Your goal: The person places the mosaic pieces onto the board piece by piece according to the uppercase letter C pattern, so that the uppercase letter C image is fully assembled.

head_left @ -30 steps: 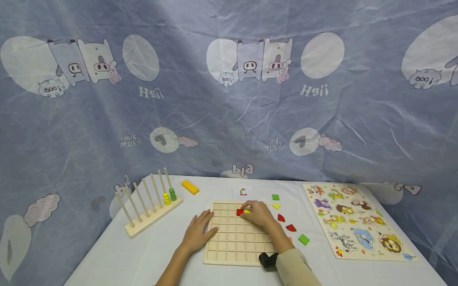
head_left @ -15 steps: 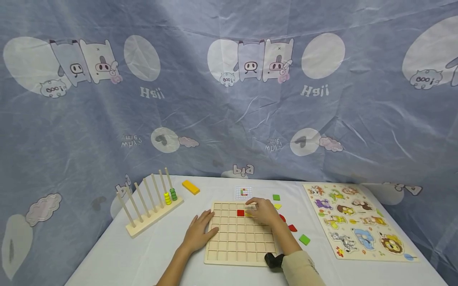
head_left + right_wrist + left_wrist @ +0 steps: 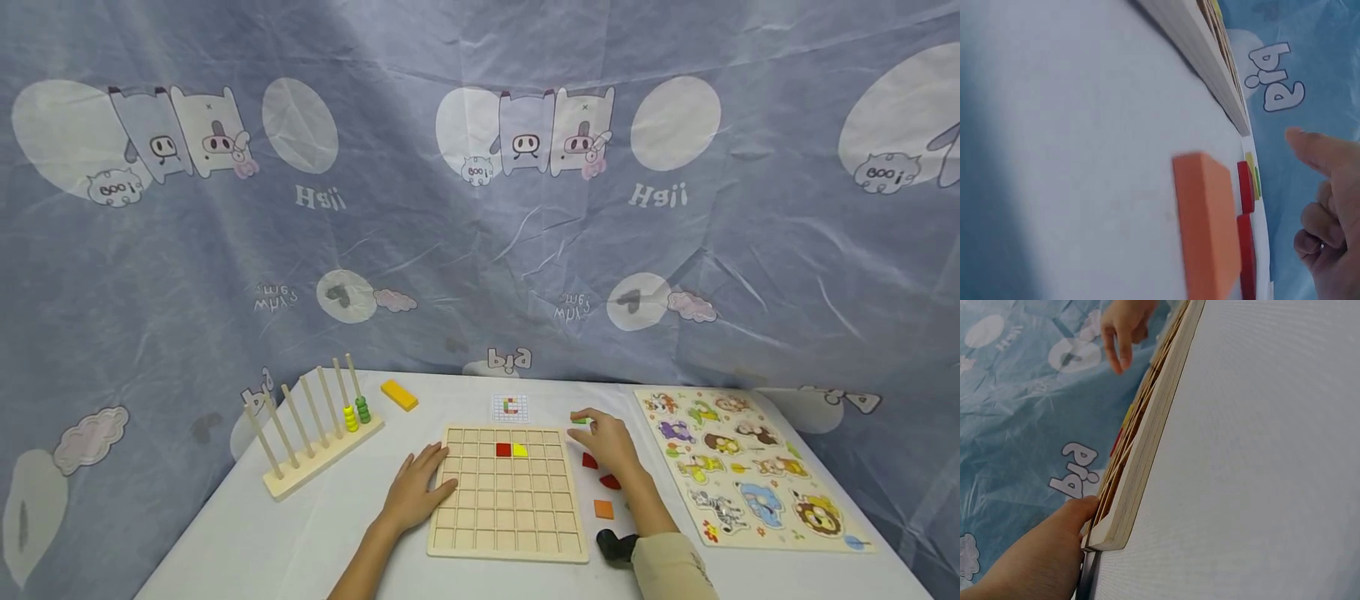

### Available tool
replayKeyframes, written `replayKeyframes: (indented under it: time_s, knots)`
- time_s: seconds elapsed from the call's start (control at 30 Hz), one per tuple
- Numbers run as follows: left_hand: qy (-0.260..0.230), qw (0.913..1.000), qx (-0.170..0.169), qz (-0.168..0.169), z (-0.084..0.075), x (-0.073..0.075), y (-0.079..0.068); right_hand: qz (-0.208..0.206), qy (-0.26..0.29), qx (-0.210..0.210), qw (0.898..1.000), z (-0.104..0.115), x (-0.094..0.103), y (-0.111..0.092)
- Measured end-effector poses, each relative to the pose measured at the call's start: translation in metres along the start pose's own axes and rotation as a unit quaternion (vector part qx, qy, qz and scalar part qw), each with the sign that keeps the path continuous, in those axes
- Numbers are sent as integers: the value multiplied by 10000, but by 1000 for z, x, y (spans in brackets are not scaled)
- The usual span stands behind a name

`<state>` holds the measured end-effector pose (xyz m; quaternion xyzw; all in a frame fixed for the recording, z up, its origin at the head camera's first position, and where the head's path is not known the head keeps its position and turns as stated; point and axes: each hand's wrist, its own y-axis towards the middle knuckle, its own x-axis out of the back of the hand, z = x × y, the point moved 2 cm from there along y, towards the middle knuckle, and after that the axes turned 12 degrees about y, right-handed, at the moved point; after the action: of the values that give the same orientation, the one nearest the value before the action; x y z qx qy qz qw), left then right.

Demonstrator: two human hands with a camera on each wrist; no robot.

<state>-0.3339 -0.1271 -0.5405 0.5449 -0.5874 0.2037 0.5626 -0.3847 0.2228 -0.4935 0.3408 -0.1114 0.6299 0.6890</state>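
Observation:
In the head view a wooden grid board (image 3: 486,492) lies mid-table. A red square piece (image 3: 503,450) and a yellow piece with a curved side (image 3: 521,450) sit side by side in its cells. My left hand (image 3: 417,487) rests at the board's left edge, fingers spread, its thumb on the rim in the left wrist view. To the right of the board, my right hand (image 3: 611,446) is over the loose pieces, thumb and index finger apart, with nothing between them. A green piece (image 3: 578,418) shows just beyond its fingertips. Red quarter-round pieces (image 3: 589,460) lie partly beneath this hand.
An orange square (image 3: 603,509) lies right of the board. Behind the board is a small pattern card (image 3: 510,407). A peg rack (image 3: 322,454) with yellow and green beads and a yellow-orange block (image 3: 399,395) stand at left. An animal puzzle (image 3: 750,467) covers the right side.
My right hand has let go of the yellow piece, leaving it in a cell beside the red one, and moved right over the loose pieces. The left hand stays put.

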Motion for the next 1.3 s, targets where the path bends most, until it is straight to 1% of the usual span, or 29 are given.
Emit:
replayKeyframes:
  time_s: [0.2, 0.4, 0.6, 0.77, 1.0, 1.13, 1.3]
  knots:
    - [32, 10000, -25, -18, 1, -2, -1, -49, -180, -339, 9993, -19, 6, -3]
    - [74, 10000, -12, -33, 0, 0, 1, 60, -391, -504, 9979, -28, 5, -3]
    - [2, 10000, -16, 11, 0, 1, 1, 66, -542, -675, 9962, -33, 2, -5]
    - [-58, 10000, -28, -17, -1, 0, 0, 49, -493, -671, 9965, -31, 3, -6]
    - [-3, 10000, -57, -43, 0, 1, -1, 75, -142, -562, 9983, -34, 2, -6]
    - [-57, 9999, -74, -95, -1, 2, 0, 107, -103, -467, 9988, -35, 3, -6]
    - [-18, 10000, -47, -39, -1, 1, 0, 157, -101, -461, 9988, -36, 4, -6]
